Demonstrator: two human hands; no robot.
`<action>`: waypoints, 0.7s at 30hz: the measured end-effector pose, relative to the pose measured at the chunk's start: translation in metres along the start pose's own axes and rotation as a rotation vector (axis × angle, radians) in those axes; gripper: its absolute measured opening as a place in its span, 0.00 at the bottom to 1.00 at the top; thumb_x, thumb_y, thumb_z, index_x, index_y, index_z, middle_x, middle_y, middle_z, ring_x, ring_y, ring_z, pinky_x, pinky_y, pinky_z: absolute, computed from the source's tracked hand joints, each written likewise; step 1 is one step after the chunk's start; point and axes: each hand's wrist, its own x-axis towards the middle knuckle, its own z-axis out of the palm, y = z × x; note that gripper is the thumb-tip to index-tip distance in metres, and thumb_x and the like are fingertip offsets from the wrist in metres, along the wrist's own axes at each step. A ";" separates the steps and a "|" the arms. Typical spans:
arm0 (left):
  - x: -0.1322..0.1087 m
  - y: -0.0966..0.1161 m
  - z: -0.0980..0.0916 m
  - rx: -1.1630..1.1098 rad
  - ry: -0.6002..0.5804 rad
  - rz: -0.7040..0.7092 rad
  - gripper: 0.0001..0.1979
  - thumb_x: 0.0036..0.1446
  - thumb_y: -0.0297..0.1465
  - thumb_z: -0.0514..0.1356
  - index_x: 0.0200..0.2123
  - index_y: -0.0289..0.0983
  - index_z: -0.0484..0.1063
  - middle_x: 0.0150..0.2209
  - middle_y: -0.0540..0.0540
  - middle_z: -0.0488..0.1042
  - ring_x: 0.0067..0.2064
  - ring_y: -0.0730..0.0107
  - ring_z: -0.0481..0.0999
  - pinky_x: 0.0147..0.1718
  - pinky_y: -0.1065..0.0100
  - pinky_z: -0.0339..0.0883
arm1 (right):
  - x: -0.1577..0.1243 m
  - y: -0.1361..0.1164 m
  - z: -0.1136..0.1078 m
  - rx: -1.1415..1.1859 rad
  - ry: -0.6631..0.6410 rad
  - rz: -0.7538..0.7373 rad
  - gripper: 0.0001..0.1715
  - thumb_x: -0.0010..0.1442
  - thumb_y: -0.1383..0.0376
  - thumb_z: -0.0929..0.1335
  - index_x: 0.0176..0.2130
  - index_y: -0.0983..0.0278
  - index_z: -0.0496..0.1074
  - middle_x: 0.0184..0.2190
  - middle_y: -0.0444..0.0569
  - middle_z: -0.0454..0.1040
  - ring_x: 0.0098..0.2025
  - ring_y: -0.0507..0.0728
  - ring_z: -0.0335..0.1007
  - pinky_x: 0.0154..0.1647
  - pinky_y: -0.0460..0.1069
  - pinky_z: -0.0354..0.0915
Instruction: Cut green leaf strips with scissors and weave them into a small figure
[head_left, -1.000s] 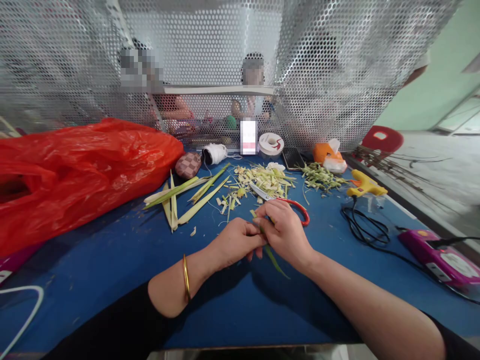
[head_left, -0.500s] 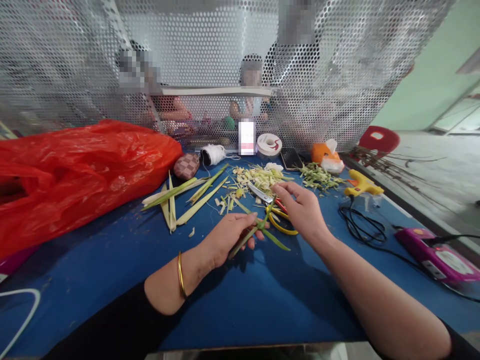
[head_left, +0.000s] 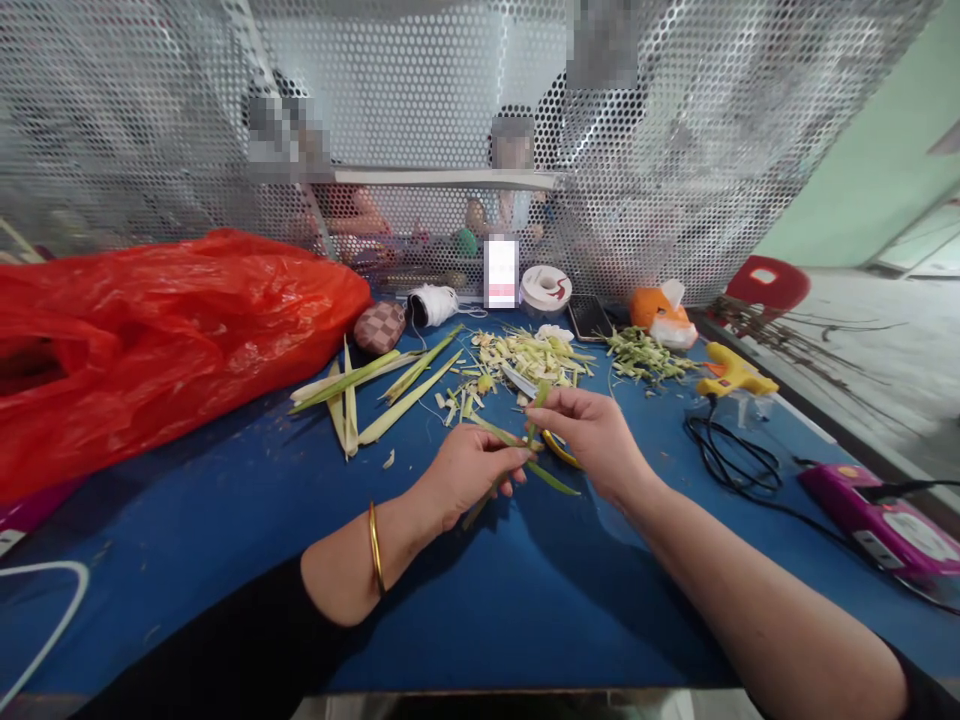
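Observation:
My left hand (head_left: 469, 472) is closed round thin green leaf strips (head_left: 551, 479) that cross one another just above the blue table (head_left: 247, 520). A gold bangle sits on that wrist. My right hand (head_left: 592, 430) pinches the upper end of one strip beside the left fingers. Red-handled scissors (head_left: 525, 385) lie under and just behind the right hand, mostly hidden. A pile of cut leaf scraps (head_left: 525, 355) lies right behind both hands.
Long leaf blades (head_left: 375, 385) lie left of the scraps. A big red plastic bag (head_left: 150, 330) fills the left. A yellow glue gun (head_left: 731, 372) with black cord (head_left: 731, 460), a purple device (head_left: 881, 515), tape roll (head_left: 546, 290), phone (head_left: 589, 317) and perforated metal screen (head_left: 675, 150) with people behind.
My hands parted, the right reaching toward the scissors while the left kept the strips. The right has now come back and pinches a strip beside the left hand.

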 end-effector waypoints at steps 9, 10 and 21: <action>0.002 -0.001 0.002 -0.104 0.022 0.004 0.06 0.51 0.31 0.62 0.25 0.34 0.76 0.20 0.51 0.73 0.20 0.77 0.69 0.20 0.74 0.59 | -0.006 0.001 0.001 -0.244 0.124 -0.244 0.12 0.57 0.63 0.67 0.23 0.63 0.68 0.21 0.42 0.67 0.26 0.51 0.61 0.29 0.47 0.57; 0.001 -0.001 0.003 -0.119 0.006 0.002 0.07 0.51 0.32 0.62 0.25 0.34 0.76 0.20 0.51 0.73 0.20 0.77 0.69 0.21 0.74 0.59 | -0.003 0.002 0.000 -0.222 0.126 -0.224 0.14 0.57 0.61 0.68 0.23 0.63 0.67 0.20 0.41 0.65 0.26 0.51 0.58 0.28 0.47 0.56; 0.002 -0.004 0.004 -0.114 0.146 0.110 0.05 0.47 0.28 0.62 0.22 0.34 0.75 0.17 0.53 0.69 0.19 0.79 0.64 0.21 0.74 0.58 | -0.004 0.006 0.007 -0.213 -0.043 -0.035 0.17 0.52 0.58 0.70 0.19 0.63 0.64 0.16 0.40 0.62 0.20 0.49 0.52 0.20 0.46 0.49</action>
